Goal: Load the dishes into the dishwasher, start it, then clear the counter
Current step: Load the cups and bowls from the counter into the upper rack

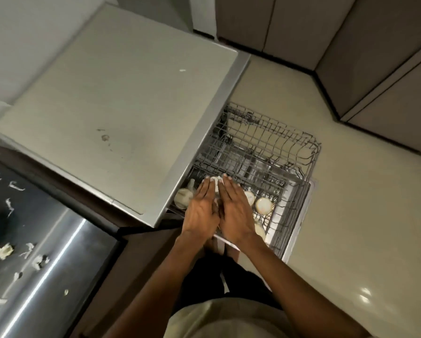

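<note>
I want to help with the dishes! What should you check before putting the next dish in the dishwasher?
1. Upper rack pulled out: ok.
2. Free room in upper rack: ok, it looks mostly bare.
3. Both hands free: not ok. Left hand and right hand are on a white dish in the lower rack.
4. That dish seated firmly: cannot tell, hands cover it.
5. Bowls already in lower rack sitting clear: ok.
6. Counter cleared: not ok, scraps remain.

Far half of the rack (272, 142) lies open; cups (263, 205) and the countertop (121, 113) edge crowd the near half.
</note>
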`<state>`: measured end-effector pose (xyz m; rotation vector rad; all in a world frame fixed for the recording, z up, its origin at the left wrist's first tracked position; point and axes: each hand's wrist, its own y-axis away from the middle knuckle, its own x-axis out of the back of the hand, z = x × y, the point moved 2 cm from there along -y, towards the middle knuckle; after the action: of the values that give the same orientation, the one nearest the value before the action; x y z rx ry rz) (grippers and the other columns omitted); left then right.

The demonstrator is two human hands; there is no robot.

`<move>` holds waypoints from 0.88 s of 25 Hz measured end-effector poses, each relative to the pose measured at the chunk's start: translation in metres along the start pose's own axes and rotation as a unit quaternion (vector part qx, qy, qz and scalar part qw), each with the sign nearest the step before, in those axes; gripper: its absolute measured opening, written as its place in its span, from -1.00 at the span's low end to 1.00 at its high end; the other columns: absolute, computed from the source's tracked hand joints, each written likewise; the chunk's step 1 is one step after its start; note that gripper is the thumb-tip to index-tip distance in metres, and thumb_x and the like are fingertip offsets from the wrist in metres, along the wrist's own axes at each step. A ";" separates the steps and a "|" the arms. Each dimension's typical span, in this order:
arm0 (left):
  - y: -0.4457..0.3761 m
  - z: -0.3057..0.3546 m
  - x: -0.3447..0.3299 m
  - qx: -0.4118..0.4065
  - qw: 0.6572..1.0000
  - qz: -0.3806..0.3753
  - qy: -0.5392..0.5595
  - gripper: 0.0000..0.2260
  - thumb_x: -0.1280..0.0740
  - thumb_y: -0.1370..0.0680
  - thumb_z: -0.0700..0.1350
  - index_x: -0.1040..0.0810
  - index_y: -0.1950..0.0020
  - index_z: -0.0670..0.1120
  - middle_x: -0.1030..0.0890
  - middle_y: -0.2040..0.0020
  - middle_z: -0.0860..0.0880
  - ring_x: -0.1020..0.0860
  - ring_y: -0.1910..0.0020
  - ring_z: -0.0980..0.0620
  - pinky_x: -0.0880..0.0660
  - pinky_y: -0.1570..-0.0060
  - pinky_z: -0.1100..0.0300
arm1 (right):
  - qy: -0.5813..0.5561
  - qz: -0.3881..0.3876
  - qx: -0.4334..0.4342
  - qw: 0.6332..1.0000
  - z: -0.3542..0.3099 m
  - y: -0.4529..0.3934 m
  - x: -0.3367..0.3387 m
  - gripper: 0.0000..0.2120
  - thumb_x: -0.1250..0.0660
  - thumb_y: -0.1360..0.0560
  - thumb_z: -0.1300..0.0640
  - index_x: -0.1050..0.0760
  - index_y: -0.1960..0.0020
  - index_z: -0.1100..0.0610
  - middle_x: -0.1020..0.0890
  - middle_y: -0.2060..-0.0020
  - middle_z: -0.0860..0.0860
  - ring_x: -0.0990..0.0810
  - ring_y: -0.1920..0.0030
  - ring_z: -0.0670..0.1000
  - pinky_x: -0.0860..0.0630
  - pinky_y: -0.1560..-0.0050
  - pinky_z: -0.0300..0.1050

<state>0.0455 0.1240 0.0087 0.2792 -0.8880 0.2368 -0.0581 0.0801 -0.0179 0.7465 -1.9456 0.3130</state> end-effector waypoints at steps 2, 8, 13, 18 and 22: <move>0.009 0.003 0.023 0.005 0.999 0.049 -0.012 -0.50 -0.13 -0.59 -0.21 -0.27 -0.54 -0.25 -0.29 -0.55 -0.20 -0.21 -0.57 -0.08 -0.20 -0.54 0.00 | -0.003 -0.001 0.045 0.999 -0.020 -0.005 0.012 -0.43 -0.08 -0.69 0.05 0.00 -0.63 0.17 0.03 -0.62 0.08 0.10 -0.62 0.02 0.09 -0.61 -0.02; 0.048 -0.010 0.097 0.053 0.980 0.193 -0.007 -0.51 -0.16 -0.65 -0.21 -0.19 -0.58 -0.20 -0.20 -0.58 -0.15 -0.11 -0.59 -0.02 -0.04 -0.56 0.14 | -0.032 0.036 0.175 0.983 -0.101 -0.022 0.033 -0.51 -0.03 -0.71 0.07 -0.17 -0.59 0.23 -0.14 -0.60 0.11 -0.03 -0.61 0.04 -0.01 -0.60 0.00; 0.108 -0.053 0.147 0.139 0.946 0.292 -0.009 -0.52 -0.17 -0.66 -0.17 -0.19 -0.58 -0.18 -0.20 -0.59 -0.12 -0.10 -0.59 0.02 -0.06 -0.56 0.13 | -0.039 0.006 0.304 0.952 -0.191 -0.017 0.016 -0.50 0.02 -0.69 0.04 -0.21 -0.57 0.24 -0.19 -0.58 0.14 -0.09 -0.60 0.04 -0.07 -0.59 0.03; 0.189 -0.117 0.193 0.240 0.903 0.355 0.019 -0.49 -0.20 -0.63 -0.20 -0.21 -0.59 -0.17 -0.20 -0.59 -0.09 -0.10 -0.59 0.08 -0.14 -0.56 0.06 | -0.054 -0.048 0.386 0.919 -0.292 0.005 -0.032 -0.50 -0.05 -0.68 0.06 -0.24 -0.57 0.22 -0.23 -0.57 0.11 -0.11 -0.60 0.02 -0.07 -0.59 0.01; 0.262 -0.165 0.230 0.304 0.869 0.390 0.035 -0.44 -0.19 -0.60 -0.23 -0.16 -0.61 -0.12 -0.15 -0.60 -0.01 -0.05 -0.57 0.16 -0.03 -0.56 0.20 | -0.059 -0.091 0.432 0.895 -0.377 0.037 -0.071 -0.49 -0.12 -0.63 0.05 -0.30 -0.53 0.24 -0.31 -0.54 0.12 -0.20 -0.57 0.04 -0.14 -0.57 0.04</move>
<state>0.2223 0.4452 0.1284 0.4804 -0.7970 1.2894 0.2112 0.3275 0.1038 1.5327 -1.7849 1.0749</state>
